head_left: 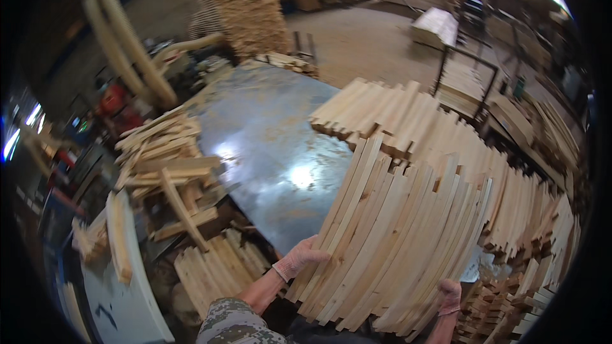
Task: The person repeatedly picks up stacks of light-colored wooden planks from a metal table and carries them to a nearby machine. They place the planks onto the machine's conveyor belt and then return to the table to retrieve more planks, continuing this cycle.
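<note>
While the left hand [303, 258] and right hand [449, 296] clasp a row of sticks [389, 242] from either side, near right over the table [268, 127], handling them together seems the step; moving them calls for even inward pressure. Beyond lie more sticks [398, 111].

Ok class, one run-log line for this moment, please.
left hand: at left edge; right hand: at right edge; wooden strips: side by side; metal table: beyond strips

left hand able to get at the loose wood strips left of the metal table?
Probably not: the left hand holds the left edge of the wooden slats, so reaching the loose wood strips would likely mean letting go.
</note>
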`<act>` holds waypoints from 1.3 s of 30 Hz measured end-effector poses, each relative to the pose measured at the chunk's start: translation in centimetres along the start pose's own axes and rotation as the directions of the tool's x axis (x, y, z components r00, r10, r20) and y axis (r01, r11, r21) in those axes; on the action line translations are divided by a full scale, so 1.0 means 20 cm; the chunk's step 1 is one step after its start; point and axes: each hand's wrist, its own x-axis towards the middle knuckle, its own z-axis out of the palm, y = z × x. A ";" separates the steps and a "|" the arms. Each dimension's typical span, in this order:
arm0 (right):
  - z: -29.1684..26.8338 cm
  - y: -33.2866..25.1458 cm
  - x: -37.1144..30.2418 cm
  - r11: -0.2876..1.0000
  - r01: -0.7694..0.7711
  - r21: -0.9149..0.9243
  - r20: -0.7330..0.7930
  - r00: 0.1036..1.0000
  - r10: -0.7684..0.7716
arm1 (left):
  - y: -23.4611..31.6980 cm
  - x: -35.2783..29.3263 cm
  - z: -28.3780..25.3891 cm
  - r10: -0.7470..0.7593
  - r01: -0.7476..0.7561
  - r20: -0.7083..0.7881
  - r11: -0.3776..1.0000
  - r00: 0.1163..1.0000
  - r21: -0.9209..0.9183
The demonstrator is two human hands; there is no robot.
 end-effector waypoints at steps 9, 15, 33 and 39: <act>0.74 0.19 -0.21 0.994 -0.012 -0.110 0.519 0.852 0.067 | -0.28 -1.57 -0.15 0.259 -0.312 -0.456 0.949 0.851 -0.044; 1.47 0.50 -0.59 0.974 -0.027 -0.227 0.795 0.572 0.201 | -0.52 -2.52 -0.14 0.338 -0.506 -0.759 0.863 0.557 0.013; 3.10 2.43 -2.90 0.643 -0.048 -0.764 0.644 -0.020 0.765 | -2.06 -5.43 -0.39 -0.116 -0.759 -0.989 0.635 0.088 -0.142; 3.32 3.09 -3.24 0.585 -0.022 -0.811 0.586 -0.021 0.810 | -2.17 -5.89 -0.77 -0.228 -0.780 -0.944 0.535 0.238 -0.326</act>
